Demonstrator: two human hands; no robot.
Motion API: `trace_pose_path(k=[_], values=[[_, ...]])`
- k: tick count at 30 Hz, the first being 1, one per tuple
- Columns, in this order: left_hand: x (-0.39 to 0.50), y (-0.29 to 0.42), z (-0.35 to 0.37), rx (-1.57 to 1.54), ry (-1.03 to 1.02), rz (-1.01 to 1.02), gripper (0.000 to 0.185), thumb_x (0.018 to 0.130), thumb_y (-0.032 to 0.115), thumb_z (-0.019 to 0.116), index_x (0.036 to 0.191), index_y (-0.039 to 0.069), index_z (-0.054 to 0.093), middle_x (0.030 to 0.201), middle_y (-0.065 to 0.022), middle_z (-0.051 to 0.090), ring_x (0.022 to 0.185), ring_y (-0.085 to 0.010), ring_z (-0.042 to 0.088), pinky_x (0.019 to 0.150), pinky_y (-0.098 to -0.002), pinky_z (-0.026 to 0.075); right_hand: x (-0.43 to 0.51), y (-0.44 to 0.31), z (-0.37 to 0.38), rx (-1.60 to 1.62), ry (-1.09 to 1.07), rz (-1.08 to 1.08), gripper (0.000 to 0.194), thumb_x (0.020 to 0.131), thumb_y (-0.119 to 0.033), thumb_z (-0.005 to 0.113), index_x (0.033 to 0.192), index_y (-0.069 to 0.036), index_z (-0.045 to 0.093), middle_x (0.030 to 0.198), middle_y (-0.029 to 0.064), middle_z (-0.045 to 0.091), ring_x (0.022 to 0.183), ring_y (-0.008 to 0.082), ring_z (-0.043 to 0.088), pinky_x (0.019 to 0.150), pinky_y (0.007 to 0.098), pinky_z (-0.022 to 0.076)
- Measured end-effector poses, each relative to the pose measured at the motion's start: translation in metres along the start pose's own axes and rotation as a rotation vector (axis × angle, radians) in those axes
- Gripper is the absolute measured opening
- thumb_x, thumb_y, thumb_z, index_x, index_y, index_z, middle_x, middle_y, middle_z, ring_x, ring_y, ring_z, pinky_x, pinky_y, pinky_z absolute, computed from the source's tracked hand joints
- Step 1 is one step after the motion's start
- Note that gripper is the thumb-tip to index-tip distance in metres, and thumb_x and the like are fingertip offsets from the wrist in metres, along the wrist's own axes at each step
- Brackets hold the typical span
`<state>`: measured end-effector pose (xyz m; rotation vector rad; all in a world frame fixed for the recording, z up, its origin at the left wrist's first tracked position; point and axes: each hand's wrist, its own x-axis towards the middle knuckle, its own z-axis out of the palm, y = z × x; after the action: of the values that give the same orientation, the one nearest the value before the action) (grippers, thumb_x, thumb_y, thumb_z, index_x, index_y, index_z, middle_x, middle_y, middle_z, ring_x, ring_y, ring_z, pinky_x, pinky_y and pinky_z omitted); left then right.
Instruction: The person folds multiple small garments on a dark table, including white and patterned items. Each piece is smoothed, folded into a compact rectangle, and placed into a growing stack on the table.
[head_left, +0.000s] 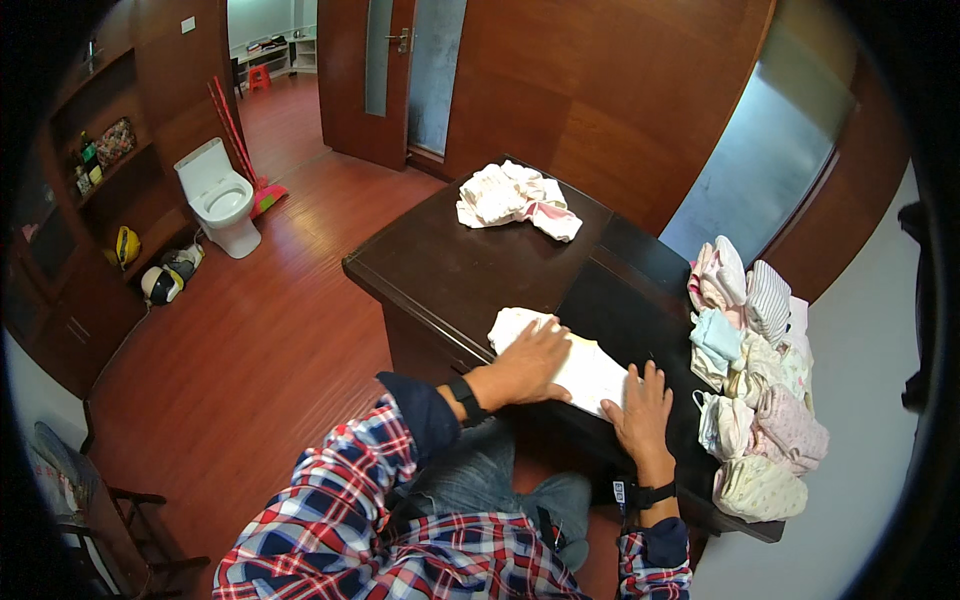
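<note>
A white cloth garment (589, 371) lies flat along the near edge of the dark wooden desk (427, 251). Spread over its left part, my left hand (531, 361) presses down with the fingers apart. My right hand (641, 412) touches the garment's right end, thumb on the cloth and fingers pointing away from me. Neither hand grips the fabric. Part of the garment is hidden under my left palm. Farther back on the desk sits a loose heap of white and pink clothes (517, 199).
Folded baby clothes (754, 375) are piled along the desk's right side, by the wall. Behind the desk stands a wood-panelled wall (585, 82). On the floor at left are a white toilet (221, 199), a dustpan (268, 199) and helmets (159, 285). A wooden chair (127, 517) stands at lower left.
</note>
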<state>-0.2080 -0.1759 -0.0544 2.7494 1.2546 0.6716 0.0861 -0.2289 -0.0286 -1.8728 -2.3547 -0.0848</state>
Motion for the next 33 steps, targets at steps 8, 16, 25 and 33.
trace_pose_path(k=[8,16,25,33], values=[[-0.008,0.010,0.031,-0.027,-0.052,0.077,0.103,0.098,0.074,0.062,0.165,-0.001,0.042,0.170,-0.0310,0.039,0.158,-0.0527,0.034,0.130,-0.0603,0.028,-0.018,0.004,0.031,0.039,-0.039,-0.044,0.088,0.103,-0.054,0.068,0.168,-0.002,0.040,0.177,0.0305,0.028,0.164,0.0513,0.022,0.129,0.0681,0.0193],[-0.054,-0.024,-0.011,0.030,-0.041,0.073,0.091,0.079,0.044,0.091,0.154,0.004,0.057,0.161,-0.0252,0.051,0.154,-0.0458,0.043,0.129,-0.0603,0.032,-0.070,0.017,0.022,0.079,-0.024,-0.077,0.088,0.093,-0.037,0.083,0.166,-0.005,0.045,0.174,0.0294,0.034,0.162,0.0501,0.031,0.128,0.0656,0.0256],[-0.045,-0.060,-0.059,-0.358,-0.048,-0.053,0.044,0.085,-0.012,0.074,0.128,0.000,0.074,0.145,-0.0207,0.069,0.136,-0.0410,0.065,0.114,-0.0436,0.054,-0.073,0.081,-0.003,0.257,0.178,-0.176,0.034,0.099,-0.005,0.071,0.132,-0.001,0.072,0.141,0.0247,0.070,0.130,0.0448,0.065,0.109,0.0486,0.0547],[0.003,-0.103,-0.090,-0.773,-0.303,-0.200,0.025,0.108,0.013,0.069,0.126,-0.002,0.076,0.118,-0.0077,0.077,0.111,-0.0190,0.070,0.102,-0.0347,0.057,-0.035,0.106,-0.037,0.649,0.173,0.045,0.031,0.111,-0.019,0.061,0.127,0.005,0.072,0.107,0.0160,0.078,0.096,0.0260,0.073,0.089,0.0378,0.0571]])
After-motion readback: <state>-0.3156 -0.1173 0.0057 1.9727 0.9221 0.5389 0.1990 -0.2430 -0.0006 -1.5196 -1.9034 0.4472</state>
